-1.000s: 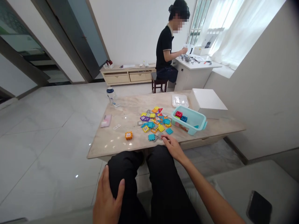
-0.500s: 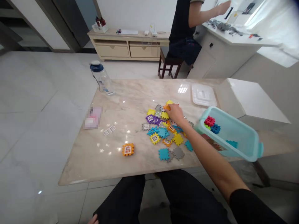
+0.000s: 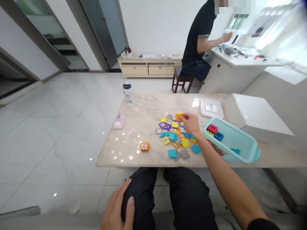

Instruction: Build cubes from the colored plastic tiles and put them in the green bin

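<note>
My right hand (image 3: pixel 192 123) pinches an orange interlocking tile (image 3: pixel 179 116) at the far edge of a heap of notched plastic tiles. Yellow, purple, blue, grey and orange pieces make up the heap; a yellow tile (image 3: pixel 185 143) and a blue tile (image 3: pixel 172 153) lie on its near side, and some carry white window frames. My left hand (image 3: pixel 117 204) rests on my left thigh with its fingers stretched out, holding nothing. Apart from the heap, to its left, sits an orange block (image 3: pixel 144 146) with a white window on top.
To the right of the heap stands a pale turquoise bin (image 3: pixel 247 140) with a few linked tiles inside. Behind it are a clear lid (image 3: pixel 211 108) and a white box (image 3: pixel 261 111). A water bottle (image 3: pixel 129 95) stands at the back left. Another person (image 3: pixel 198 35) sits beyond the table.
My view has tilted up and shifted left. My left hand now shows fully on my thigh. The orange tile shows more clearly between my right fingers.
</note>
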`<state>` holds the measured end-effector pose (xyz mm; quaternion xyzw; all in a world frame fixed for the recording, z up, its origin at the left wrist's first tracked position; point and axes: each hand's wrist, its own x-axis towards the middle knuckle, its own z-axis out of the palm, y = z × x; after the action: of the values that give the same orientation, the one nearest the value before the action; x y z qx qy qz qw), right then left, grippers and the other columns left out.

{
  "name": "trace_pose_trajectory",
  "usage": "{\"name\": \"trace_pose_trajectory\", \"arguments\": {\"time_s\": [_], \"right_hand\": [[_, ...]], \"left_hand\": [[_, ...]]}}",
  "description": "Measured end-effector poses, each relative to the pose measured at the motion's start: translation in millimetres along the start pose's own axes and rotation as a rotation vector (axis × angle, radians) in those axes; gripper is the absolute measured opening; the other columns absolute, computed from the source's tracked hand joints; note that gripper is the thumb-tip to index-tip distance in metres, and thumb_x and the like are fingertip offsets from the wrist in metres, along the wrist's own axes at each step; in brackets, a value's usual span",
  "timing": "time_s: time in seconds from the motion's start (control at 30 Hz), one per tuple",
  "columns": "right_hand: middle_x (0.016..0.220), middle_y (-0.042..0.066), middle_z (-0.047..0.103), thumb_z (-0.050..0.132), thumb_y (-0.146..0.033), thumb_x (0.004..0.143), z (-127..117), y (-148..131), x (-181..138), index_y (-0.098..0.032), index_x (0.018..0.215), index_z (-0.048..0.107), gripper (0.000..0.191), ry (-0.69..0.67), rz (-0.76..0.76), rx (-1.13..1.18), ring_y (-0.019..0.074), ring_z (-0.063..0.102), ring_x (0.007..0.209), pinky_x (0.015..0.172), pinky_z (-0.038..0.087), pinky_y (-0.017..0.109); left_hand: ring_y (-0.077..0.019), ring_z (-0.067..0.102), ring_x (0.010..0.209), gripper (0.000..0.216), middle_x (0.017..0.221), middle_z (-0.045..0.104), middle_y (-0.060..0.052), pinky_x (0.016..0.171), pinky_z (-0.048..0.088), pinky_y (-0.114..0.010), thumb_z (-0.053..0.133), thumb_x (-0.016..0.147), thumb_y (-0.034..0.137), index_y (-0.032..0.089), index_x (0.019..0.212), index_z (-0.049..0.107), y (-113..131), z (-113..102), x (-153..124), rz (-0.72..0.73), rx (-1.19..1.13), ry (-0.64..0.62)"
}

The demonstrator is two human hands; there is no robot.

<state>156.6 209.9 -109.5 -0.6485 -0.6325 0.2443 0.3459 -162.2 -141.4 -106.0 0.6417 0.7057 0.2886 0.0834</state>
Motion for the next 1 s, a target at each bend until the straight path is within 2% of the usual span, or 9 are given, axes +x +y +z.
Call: {"name": "trace_pose_trajectory", "arguments": {"time_s": [0.1,0.17,0.3,0.37,0.47,0.63,0.77,0.87,1.0], "right_hand": [[0.104,0.013,0.087,0.065,-0.052,0.101,-30.7,-37.7,-87.3,-0.015,0.109,0.085,0.043,-0.071,-0.072,0.169,0.0276,0.081,0.089,0.086,0.065,0.040],[0.105,0.012,0.087,0.069,-0.057,0.096,-45.6,-57.7,-156.7,-0.016,0.110,0.085,0.046,-0.208,-0.080,0.396,0.0283,0.083,0.085,0.079,0.068,0.041],[0.108,0.010,0.088,0.080,-0.052,0.092,-71.4,-89.9,-285.0,-0.019,0.112,0.085,0.038,-0.399,-0.047,0.673,0.0308,0.085,0.101,0.093,0.068,0.042],[0.110,0.010,0.088,0.081,-0.049,0.093,-85.0,-102.2,-331.1,-0.020,0.112,0.086,0.035,-0.432,-0.058,0.709,0.0309,0.085,0.104,0.095,0.068,0.041],[0.113,0.011,0.088,0.080,-0.047,0.094,-102.8,-114.1,-374.0,-0.019,0.113,0.087,0.034,-0.396,-0.086,0.717,0.0314,0.086,0.103,0.092,0.069,0.039],[0.112,0.012,0.088,0.079,-0.045,0.094,-108.3,-128.2,-398.2,-0.018,0.113,0.088,0.034,-0.419,-0.129,0.696,0.0329,0.086,0.103,0.090,0.070,0.041],[0.113,0.010,0.088,0.075,-0.045,0.098,-95.8,-142.3,-390.8,-0.021,0.113,0.088,0.032,-0.433,-0.186,0.710,0.0318,0.085,0.105,0.097,0.068,0.043],[0.108,0.010,0.088,0.068,-0.044,0.104,-81.0,-138.2,-362.6,-0.021,0.116,0.086,0.032,-0.394,-0.242,0.568,0.0299,0.085,0.098,0.092,0.068,0.043],[0.119,0.014,0.085,0.063,-0.035,0.108,-51.4,-97.3,-305.1,-0.017,0.122,0.081,0.029,-0.163,-0.332,0.183,0.0319,0.081,0.111,0.102,0.063,0.048]], "left_hand": [[-0.0305,0.076,0.127,0.039,0.143,0.075,-0.012,0.105,0.066,-0.052,0.053,0.112,0.033,0.027,0.149,0.065,32.1,-4.2,-1.7,0.084,0.034,0.137],[-0.0297,0.074,0.129,0.039,0.144,0.074,-0.012,0.108,0.064,-0.051,0.058,0.111,0.029,0.028,0.149,0.065,55.3,-9.2,-8.7,0.205,0.016,0.190],[-0.0308,0.066,0.141,0.065,0.155,0.067,-0.016,0.119,0.059,-0.051,0.072,0.106,0.027,0.024,0.166,0.049,100.4,-27.7,-33.0,0.443,-0.025,0.156],[-0.0316,0.067,0.139,0.067,0.152,0.070,-0.016,0.117,0.060,-0.051,0.077,0.102,0.025,0.022,0.164,0.050,117.6,-41.1,-45.8,0.545,-0.014,0.124],[-0.0308,0.072,0.130,0.059,0.144,0.075,-0.014,0.112,0.063,-0.050,0.078,0.100,0.018,0.021,0.155,0.058,134.3,-64.4,-63.0,0.640,-0.007,0.073],[-0.0304,0.074,0.125,0.050,0.140,0.077,-0.013,0.108,0.065,-0.048,0.077,0.100,0.017,0.020,0.148,0.063,143.7,-96.1,-85.0,0.674,0.068,0.002],[-0.0306,0.076,0.123,0.045,0.139,0.078,-0.014,0.106,0.066,-0.048,0.072,0.105,0.023,0.022,0.149,0.064,127.9,-103.7,-76.2,0.635,0.105,0.013],[-0.0298,0.076,0.127,0.046,0.140,0.078,-0.013,0.110,0.064,-0.048,0.073,0.104,0.030,0.024,0.149,0.065,97.1,-101.1,-39.0,0.523,0.068,0.013],[-0.0307,0.075,0.132,0.044,0.144,0.077,-0.014,0.115,0.061,-0.050,0.072,0.105,0.033,0.023,0.147,0.066,46.2,-80.0,40.3,0.366,0.174,-0.101]]}}
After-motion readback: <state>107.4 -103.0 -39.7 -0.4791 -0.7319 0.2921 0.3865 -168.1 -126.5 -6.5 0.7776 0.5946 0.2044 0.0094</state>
